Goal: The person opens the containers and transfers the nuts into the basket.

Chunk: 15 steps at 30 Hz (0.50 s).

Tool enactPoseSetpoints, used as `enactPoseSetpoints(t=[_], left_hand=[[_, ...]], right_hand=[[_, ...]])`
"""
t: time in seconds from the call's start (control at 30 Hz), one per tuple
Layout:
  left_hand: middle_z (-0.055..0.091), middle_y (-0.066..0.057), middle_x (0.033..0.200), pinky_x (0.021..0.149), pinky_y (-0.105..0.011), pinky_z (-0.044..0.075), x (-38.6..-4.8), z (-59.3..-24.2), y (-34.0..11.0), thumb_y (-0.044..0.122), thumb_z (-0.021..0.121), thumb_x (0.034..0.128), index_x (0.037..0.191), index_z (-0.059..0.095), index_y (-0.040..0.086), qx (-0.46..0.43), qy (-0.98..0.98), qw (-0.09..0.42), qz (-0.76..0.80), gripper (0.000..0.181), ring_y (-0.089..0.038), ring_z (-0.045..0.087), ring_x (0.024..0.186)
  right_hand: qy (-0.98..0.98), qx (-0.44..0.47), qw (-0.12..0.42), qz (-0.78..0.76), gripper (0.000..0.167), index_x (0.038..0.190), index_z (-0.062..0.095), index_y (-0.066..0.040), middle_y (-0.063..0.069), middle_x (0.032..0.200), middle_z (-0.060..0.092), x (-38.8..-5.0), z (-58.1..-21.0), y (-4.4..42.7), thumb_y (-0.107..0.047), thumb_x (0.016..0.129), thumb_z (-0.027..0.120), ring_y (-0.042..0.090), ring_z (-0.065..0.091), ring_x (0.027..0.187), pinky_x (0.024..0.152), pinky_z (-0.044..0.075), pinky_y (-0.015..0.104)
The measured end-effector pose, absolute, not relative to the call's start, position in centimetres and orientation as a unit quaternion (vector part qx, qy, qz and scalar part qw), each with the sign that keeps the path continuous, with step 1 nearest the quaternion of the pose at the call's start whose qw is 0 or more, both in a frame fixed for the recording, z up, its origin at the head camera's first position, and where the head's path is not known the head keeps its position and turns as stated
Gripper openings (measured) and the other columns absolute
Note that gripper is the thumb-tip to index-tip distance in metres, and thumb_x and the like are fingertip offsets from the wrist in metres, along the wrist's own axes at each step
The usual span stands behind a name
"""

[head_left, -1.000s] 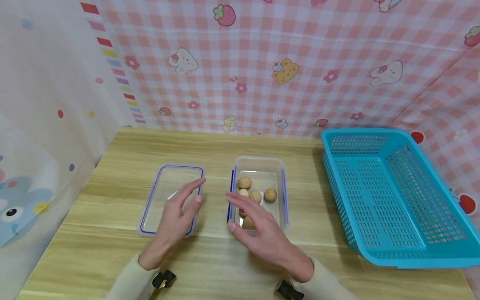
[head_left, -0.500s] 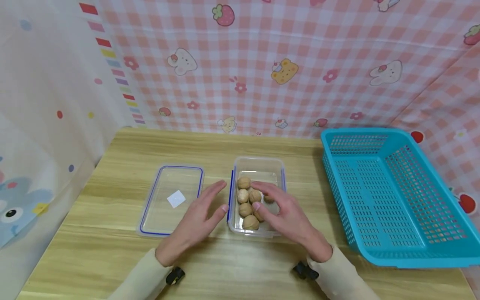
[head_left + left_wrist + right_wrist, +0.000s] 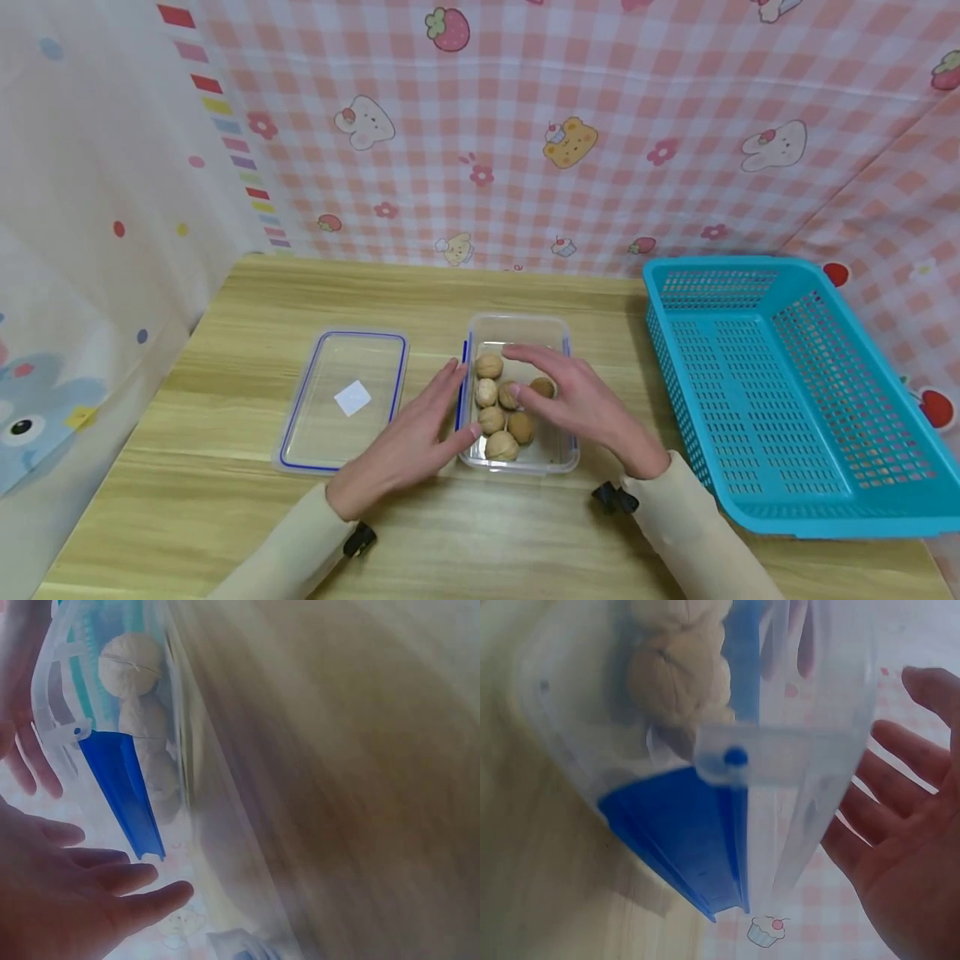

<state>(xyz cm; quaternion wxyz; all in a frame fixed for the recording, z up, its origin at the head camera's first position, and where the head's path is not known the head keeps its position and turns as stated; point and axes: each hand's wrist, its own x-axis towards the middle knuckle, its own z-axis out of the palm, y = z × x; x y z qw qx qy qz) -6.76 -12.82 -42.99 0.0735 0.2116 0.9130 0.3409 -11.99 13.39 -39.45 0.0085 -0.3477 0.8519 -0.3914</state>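
A clear plastic food container [image 3: 555, 454] with blue side latches stands mid-table, uncovered, and several walnuts [image 3: 502, 446] lie in it, mostly along its left side. My left hand [image 3: 408, 446] is beside the container's left wall with fingers extended; in the left wrist view its fingers [image 3: 154, 900] are close to a lowered blue latch [image 3: 124, 791]. Whether they touch it, I cannot tell. Above the right side of the container is my right hand [image 3: 581, 404], fingers loosely spread, hiding part of the inside. The right wrist view has that hand [image 3: 907, 825] outside the wall, holding nothing.
The container's clear lid [image 3: 307, 400], with a blue seal, lies flat to the left, a small white square [image 3: 352, 397] on it. A large turquoise perforated basket [image 3: 682, 417] stands at the right. A pink checked cloth [image 3: 420, 200] hangs behind the wooden table [image 3: 225, 375].
Both hands have moved right: the left from above the lid to the container's left side, the right from the container's left edge to its right side. More walnuts are now uncovered.
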Motion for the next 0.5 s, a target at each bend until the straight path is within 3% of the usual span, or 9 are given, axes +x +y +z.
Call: enactPoseSetpoints(t=[0.17,0.5], left_hand=[[0.009,-0.017,0.172,0.123,-0.057,0.026,-7.2,-43.2,-12.6,0.055,0.054,0.1030,0.167,0.013,0.012,0.214,0.917,0.095,0.322,0.088,-0.033,0.016,0.157],[0.005,-0.014,0.173,0.125,-0.054,0.023,-7.4,-43.9,-12.8,0.061,0.049,0.1031,0.166,0.010,0.008,0.241,0.925,0.078,0.282,0.091,-0.038,0.015,0.157]], right_hand=[[0.854,-0.341,0.063,-0.387,0.047,0.145,0.060,-0.008,0.011,0.148,0.058,-13.1,-39.5,13.3,-0.024,0.102,0.070,0.029,0.055,0.136,0.102,0.055,0.052],[0.863,-0.349,0.089,-0.354,0.049,0.144,0.060,-0.005,0.010,0.146,0.061,-15.1,-39.6,12.3,-0.028,0.101,0.070,0.028,0.054,0.138,0.115,0.044,0.049]])
